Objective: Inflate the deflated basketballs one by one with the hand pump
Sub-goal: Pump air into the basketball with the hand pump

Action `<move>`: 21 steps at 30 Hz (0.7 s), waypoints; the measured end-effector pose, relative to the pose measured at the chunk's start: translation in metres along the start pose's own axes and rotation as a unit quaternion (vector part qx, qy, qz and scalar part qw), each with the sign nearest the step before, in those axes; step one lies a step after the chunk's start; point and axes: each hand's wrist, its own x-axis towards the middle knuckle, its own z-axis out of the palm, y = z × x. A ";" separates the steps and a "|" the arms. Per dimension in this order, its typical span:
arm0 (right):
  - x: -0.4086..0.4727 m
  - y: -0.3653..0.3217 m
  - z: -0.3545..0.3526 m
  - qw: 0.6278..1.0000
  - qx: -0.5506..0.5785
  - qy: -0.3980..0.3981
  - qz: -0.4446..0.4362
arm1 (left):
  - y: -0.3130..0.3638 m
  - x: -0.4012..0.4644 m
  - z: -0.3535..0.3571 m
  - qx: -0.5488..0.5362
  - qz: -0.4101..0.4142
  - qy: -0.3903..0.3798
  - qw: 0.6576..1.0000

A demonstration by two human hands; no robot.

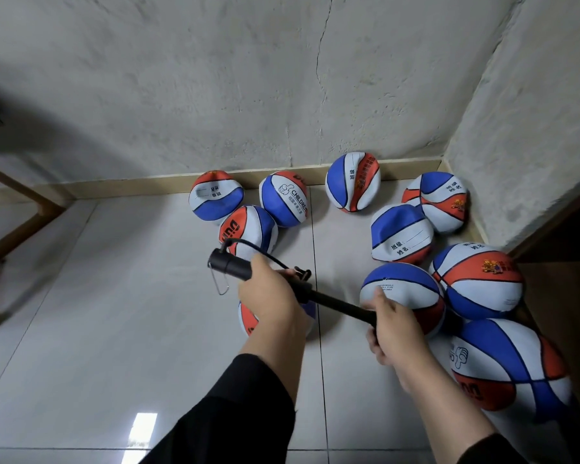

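I hold a black hand pump [230, 263] over the floor. My left hand [271, 296] grips its barrel, and my right hand [393, 326] grips the handle end of the drawn-out rod [340, 305]. A thin black hose [248, 244] loops from the barrel's far end back towards my left hand. Under my left hand lies a red, white and blue basketball [248, 319], mostly hidden. Several more basketballs of the same colours lie around; some are dented, like the one [400, 234] right of centre and the one [353, 182] against the wall.
Rounder balls [479, 281] [513, 366] crowd the right side by a dark wooden edge [556, 222]. Grey walls meet in a corner [446, 155] behind the balls. A wooden frame [21, 209] stands at the left. The floor is pale glossy tile [114, 329].
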 end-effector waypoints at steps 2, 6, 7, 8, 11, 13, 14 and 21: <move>0.002 0.007 -0.008 0.999 0.018 0.007 0.028 | 0.004 0.008 -0.003 -0.003 0.017 0.011 1.000; 0.001 0.005 -0.004 0.999 0.037 0.016 0.029 | 0.003 0.005 -0.002 0.001 0.008 0.012 1.000; 0.001 0.002 0.000 0.999 0.036 0.015 0.023 | 0.002 0.003 -0.003 0.003 0.001 0.010 1.000; -0.001 -0.002 0.005 0.999 0.032 0.011 0.014 | 0.000 -0.001 -0.003 0.007 -0.002 0.007 1.000; -0.003 -0.010 0.019 1.000 0.002 0.002 -0.023 | -0.007 -0.007 0.000 0.012 0.003 -0.015 1.000; -0.003 -0.012 0.027 0.999 -0.024 0.002 -0.035 | -0.013 -0.013 0.002 0.006 0.002 -0.024 1.000; -0.004 -0.013 0.031 0.999 -0.028 0.002 -0.043 | -0.016 -0.016 0.004 0.006 0.003 -0.024 1.000; -0.003 -0.013 0.041 0.995 -0.051 -0.002 -0.085 | -0.026 -0.026 0.008 0.013 -0.012 -0.051 0.999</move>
